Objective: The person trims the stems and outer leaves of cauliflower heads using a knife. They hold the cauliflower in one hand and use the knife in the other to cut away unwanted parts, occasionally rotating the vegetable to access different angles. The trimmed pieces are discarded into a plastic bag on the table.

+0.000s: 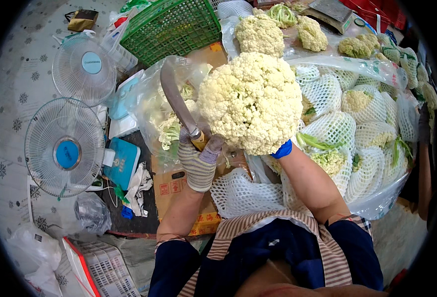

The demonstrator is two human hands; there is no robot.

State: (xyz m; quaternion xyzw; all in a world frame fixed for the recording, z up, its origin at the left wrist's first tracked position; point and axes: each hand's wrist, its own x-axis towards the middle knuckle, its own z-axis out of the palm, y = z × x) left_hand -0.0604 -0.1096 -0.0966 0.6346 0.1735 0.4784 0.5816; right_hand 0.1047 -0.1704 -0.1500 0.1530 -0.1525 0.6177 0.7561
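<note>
A large cauliflower head (250, 102) is held up before me, florets facing the camera. My right hand (282, 149), in a blue glove, supports it from below and behind; most of that hand is hidden by the head. My left hand (199, 163), in a striped knit glove, grips the wooden handle (200, 142) of a curved knife (175, 94). The blade points up and away, just left of the cauliflower. Beneath the knife, an open clear plastic bag (148, 98) contains cauliflower trimmings (170, 130). A white foam net (246, 193) lies close to my body.
To the right, a plastic-lined container holds several net-wrapped cauliflowers (371, 98). Bare heads (259, 35) and a scale (328, 15) sit at the back. A green crate (172, 31) stands beyond the bag. Two fans (65, 148) are at left. Another person's arm (424, 178) shows at far right.
</note>
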